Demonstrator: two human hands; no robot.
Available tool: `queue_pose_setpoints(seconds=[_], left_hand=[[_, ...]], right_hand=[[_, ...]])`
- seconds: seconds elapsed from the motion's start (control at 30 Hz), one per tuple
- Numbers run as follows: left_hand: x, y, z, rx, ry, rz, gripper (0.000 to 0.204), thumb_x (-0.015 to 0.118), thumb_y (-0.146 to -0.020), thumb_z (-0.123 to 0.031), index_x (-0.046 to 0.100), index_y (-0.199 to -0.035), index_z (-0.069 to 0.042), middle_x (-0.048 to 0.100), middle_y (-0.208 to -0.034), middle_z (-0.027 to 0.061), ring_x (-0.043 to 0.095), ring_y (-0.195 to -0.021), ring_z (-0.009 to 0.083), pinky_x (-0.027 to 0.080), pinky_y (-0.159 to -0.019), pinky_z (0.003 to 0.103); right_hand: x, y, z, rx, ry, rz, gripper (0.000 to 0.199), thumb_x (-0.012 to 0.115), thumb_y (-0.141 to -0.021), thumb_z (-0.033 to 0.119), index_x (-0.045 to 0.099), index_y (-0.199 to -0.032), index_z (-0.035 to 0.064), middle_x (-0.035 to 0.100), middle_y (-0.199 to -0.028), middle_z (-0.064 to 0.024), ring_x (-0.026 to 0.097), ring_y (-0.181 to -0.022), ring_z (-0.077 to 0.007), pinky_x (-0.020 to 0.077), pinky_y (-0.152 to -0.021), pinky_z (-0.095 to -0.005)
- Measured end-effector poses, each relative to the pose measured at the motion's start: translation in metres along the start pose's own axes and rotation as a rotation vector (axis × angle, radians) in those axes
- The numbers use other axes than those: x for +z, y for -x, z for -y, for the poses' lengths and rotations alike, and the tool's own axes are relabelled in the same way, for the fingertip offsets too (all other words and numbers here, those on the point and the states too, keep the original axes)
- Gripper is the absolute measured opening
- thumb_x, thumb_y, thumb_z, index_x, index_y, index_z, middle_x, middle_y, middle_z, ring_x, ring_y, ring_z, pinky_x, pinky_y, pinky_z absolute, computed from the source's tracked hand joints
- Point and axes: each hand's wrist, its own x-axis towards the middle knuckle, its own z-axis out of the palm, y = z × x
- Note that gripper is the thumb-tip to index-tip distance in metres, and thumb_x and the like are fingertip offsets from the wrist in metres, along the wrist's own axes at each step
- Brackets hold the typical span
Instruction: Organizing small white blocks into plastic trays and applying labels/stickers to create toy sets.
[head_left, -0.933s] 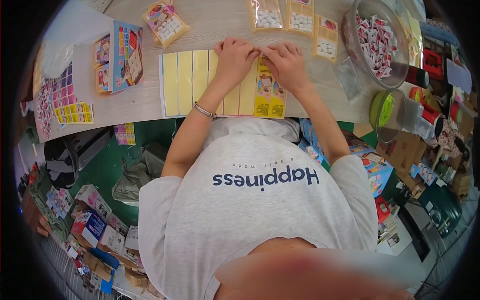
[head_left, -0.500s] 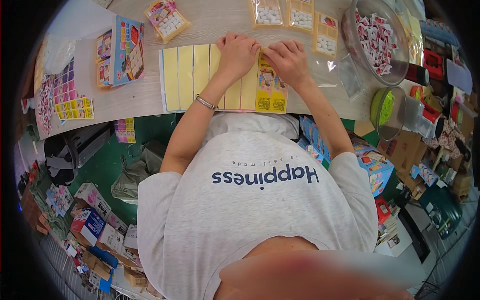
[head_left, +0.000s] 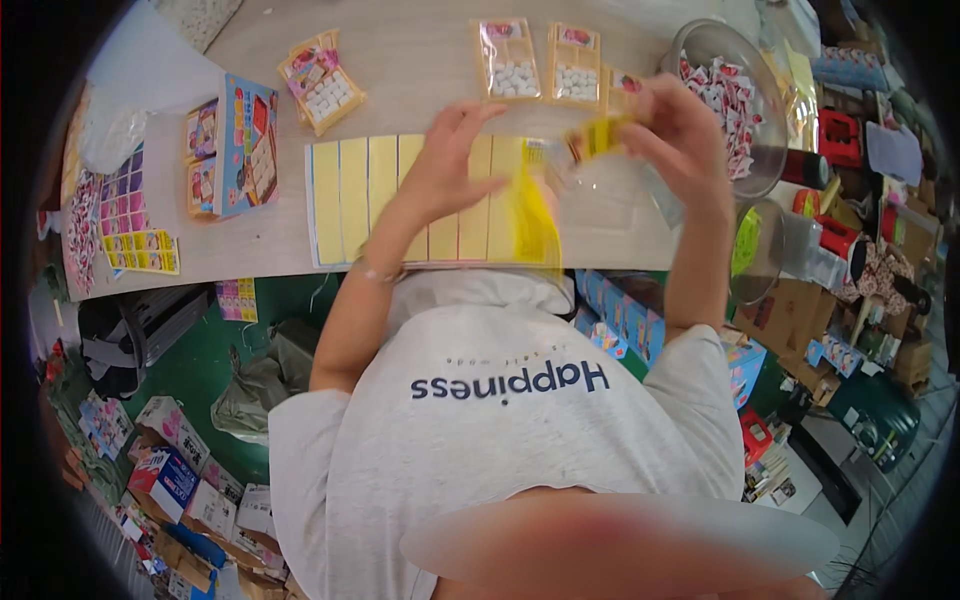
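Observation:
My right hand (head_left: 682, 140) is raised at the right of the table, pinching a small yellow printed sticker (head_left: 598, 140) that is blurred by motion. Beneath and to the left lies a pale yellow sticker backing sheet (head_left: 352, 200) with coloured stripes. At its right end a yellow printed strip (head_left: 536, 222) is still on it, smeared and seemingly lifted or bent. Over the middle of the sheet hovers my left hand (head_left: 445, 165), fingers apart and holding nothing. Just beyond my hands stand yellow trays with white pieces, among them one tray (head_left: 575, 65) close to my right hand.
A clear bowl (head_left: 690, 50) of red-and-white sachets stands at the far right. On the left are another pair of stacked trays (head_left: 322, 82), a blue printed box (head_left: 250, 150) and sticker sheets (head_left: 140, 250). Cartons (head_left: 190, 470) crowd the floor.
My right hand has come off the sheet, moving right with the sticker in its fingers. My left hand has let go and opened above the sheet. The view has shifted slightly.

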Motion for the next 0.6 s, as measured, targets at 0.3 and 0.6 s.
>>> queue_pose_setpoints(seconds=[0.3, 0.6], left_hand=[[0.023, -0.09, 0.039, -0.783, 0.803, 0.089, 0.03, 0.078, -0.086, -0.033, 0.072, -0.085, -0.003, 0.07, -0.078, 0.0031, 0.062, -0.067, 0.0087, 0.048, -0.062, 0.022], [0.051, -0.107, 0.044, -0.751, 0.353, 0.001, 0.034, 0.082, -0.081, -0.034, 0.07, -0.077, -0.002, 0.068, -0.063, 0.0056, 0.062, -0.056, 0.0103, 0.048, -0.054, 0.029]], right_hand=[[0.011, -0.103, -0.121, 0.098, -0.207, -0.224, 0.026, 0.076, -0.084, 0.001, 0.057, -0.101, 0.0023, 0.069, -0.085, -0.0048, 0.063, -0.068, -0.0068, 0.0495, -0.056, -0.0199], [0.014, -0.135, -0.155, 0.222, 0.423, -0.426, 0.041, 0.084, -0.072, 0.021, 0.062, -0.1, 0.0, 0.07, -0.084, -0.0085, 0.068, -0.075, -0.0187, 0.0541, -0.069, -0.0323]])
